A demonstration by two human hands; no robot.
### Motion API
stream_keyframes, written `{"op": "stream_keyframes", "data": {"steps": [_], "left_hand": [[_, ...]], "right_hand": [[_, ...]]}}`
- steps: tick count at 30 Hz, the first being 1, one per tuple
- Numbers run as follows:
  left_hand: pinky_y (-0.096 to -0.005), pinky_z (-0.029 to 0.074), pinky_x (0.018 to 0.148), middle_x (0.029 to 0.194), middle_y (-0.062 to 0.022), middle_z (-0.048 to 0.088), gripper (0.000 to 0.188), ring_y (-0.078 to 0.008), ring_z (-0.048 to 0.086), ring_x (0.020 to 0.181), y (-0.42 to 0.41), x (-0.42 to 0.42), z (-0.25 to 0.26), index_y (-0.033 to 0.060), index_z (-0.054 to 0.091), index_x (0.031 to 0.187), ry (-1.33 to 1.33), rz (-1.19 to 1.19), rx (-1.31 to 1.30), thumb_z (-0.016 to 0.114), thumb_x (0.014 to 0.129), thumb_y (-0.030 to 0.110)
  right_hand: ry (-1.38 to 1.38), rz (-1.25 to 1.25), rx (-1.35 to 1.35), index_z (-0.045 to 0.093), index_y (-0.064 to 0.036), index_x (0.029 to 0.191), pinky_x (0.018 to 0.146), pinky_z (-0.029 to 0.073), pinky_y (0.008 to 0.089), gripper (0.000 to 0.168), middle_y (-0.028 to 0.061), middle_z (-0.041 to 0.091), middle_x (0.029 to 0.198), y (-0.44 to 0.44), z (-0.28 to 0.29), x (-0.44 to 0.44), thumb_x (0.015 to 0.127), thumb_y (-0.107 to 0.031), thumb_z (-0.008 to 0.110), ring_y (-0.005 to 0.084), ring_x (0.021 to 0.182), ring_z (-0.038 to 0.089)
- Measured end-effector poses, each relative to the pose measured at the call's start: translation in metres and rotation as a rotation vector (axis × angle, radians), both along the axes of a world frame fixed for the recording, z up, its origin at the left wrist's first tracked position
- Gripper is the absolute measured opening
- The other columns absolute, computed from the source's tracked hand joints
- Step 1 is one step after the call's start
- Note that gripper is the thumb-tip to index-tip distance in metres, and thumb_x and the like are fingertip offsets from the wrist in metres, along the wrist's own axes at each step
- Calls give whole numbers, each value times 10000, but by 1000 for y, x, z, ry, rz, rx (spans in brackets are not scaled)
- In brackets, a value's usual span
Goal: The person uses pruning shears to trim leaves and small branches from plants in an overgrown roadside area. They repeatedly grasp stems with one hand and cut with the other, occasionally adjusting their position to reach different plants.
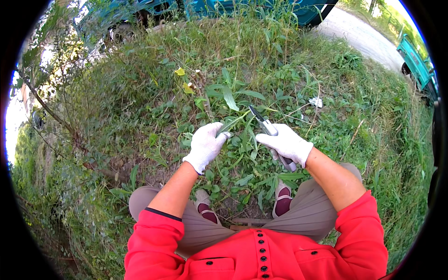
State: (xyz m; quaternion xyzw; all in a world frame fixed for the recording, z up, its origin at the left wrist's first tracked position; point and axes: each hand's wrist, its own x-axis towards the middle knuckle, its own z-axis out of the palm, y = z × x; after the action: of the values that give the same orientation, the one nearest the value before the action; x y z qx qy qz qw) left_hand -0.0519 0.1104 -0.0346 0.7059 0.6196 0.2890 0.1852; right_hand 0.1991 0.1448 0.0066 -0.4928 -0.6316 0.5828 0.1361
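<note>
My left hand (207, 145), in a white knit glove, pinches a long green leaf or stem (237, 120) that slants up to the right. In my gloved right hand (285, 141) are pruning shears (266, 126) with grey handles and a dark blade. The blade tip lies at the upper end of that green piece; whether it touches is unclear. Broad-leaved weeds (229, 98) stand just beyond both hands. Left of them rises a cut woody stump (203, 89) with pale cut ends and yellow leaves.
My shoes (281, 197) stand on the weedy ground on both sides below my hands. A thin-branched shrub (57, 117) leans in at the left. White litter (316, 102) lies at the right. A teal vehicle (224, 8) stands at the top, another (416, 64) beyond a pale path (360, 36).
</note>
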Motion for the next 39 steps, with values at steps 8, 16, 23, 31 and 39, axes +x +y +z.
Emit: {"op": "stream_keyframes", "data": {"steps": [8,16,23,31,39], "left_hand": [[-398,471,691,760,-192,622,266,-350,601,722,1,-3,5,21,663,951,-101,61,-70,632,845,263],[-388,470,696,752,-164,612,243,-316,605,718,2,7,-10,34,645,967,-50,-45,-13,617,862,251],[-391,470,688,745,-162,609,227,-321,602,713,1,8,-12,41,647,962,-52,-51,-12,622,857,241],[-453,465,697,791,-183,600,203,-381,598,793,-2,16,-5,40,625,907,159,-61,76,632,835,230],[-476,481,705,788,-153,605,144,-363,606,792,-5,23,-1,49,606,855,238,-80,134,635,804,181]], "right_hand": [[-125,61,-3,491,-78,900,508,444,262,374,5,536,690,-2,-2,3,867,-402,675,87,543,507],[-276,176,86,542,-20,956,775,456,348,583,112,600,878,-6,-4,-7,823,-580,633,219,821,557],[-321,191,98,548,-3,963,773,462,354,612,139,621,889,-4,-5,-7,814,-591,634,236,827,583],[-324,216,114,551,8,988,787,465,367,636,151,633,890,-5,-8,-4,815,-599,626,256,842,599],[-159,174,-16,540,-38,836,559,458,314,434,51,559,675,-7,-17,-9,854,-455,659,155,587,548]]}}
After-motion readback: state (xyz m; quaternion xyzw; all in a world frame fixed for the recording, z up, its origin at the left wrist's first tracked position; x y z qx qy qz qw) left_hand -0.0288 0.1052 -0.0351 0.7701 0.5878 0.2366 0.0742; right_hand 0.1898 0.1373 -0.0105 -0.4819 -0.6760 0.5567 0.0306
